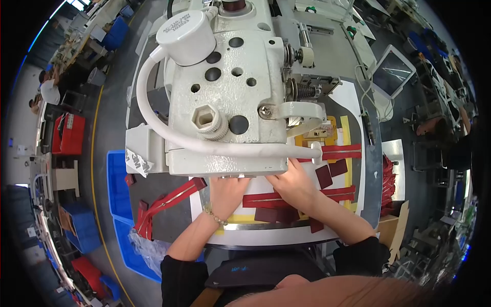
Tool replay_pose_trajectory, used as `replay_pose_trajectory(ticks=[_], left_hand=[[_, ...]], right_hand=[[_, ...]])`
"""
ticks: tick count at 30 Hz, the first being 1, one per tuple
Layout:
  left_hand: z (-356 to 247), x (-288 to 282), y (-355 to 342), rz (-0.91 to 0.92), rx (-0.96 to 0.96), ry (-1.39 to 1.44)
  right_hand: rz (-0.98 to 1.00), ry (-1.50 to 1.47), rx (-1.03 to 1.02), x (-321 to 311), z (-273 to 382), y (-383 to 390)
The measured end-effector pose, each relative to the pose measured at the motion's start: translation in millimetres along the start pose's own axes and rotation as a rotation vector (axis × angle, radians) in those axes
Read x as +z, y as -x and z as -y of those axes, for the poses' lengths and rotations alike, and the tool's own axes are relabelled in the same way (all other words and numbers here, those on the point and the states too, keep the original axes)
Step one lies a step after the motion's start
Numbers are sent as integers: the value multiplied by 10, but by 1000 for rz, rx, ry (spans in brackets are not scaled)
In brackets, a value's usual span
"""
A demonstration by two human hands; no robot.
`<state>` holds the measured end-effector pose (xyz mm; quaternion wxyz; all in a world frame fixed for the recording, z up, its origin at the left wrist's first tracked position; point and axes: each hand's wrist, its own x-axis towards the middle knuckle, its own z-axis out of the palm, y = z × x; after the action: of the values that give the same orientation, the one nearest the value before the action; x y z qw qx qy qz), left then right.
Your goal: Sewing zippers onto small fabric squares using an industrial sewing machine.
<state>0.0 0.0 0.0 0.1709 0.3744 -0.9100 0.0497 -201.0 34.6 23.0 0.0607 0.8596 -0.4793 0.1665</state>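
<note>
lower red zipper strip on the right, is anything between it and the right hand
Nothing visible stands between them: the right hand lies across the lower red zipper strip in this view, though whether they touch is unclear. The white machine head is farther forward, not between them.
</note>
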Motion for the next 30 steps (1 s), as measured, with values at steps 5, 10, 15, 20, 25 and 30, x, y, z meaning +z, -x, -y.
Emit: replay_pose_trajectory(ticks=[5,10,15,20,25,30], left_hand=[[32,15,-19,13,5,8],[18,14,-27,28,15,7],[23,16,-33,47,21,38],[41,46,9,113,6,79],[47,10,-52,116,45,23],[51,3,-36,128,49,-58]], right_hand=[[5,-84,40,7,-21,-17],[19,-99,52,21,-37,0],[66,-156,69,-3,-42,19],[-26,-179,54,25,-40,22],[29,-195,65,23,-25,31],[37,-204,86,96,-1,37]])
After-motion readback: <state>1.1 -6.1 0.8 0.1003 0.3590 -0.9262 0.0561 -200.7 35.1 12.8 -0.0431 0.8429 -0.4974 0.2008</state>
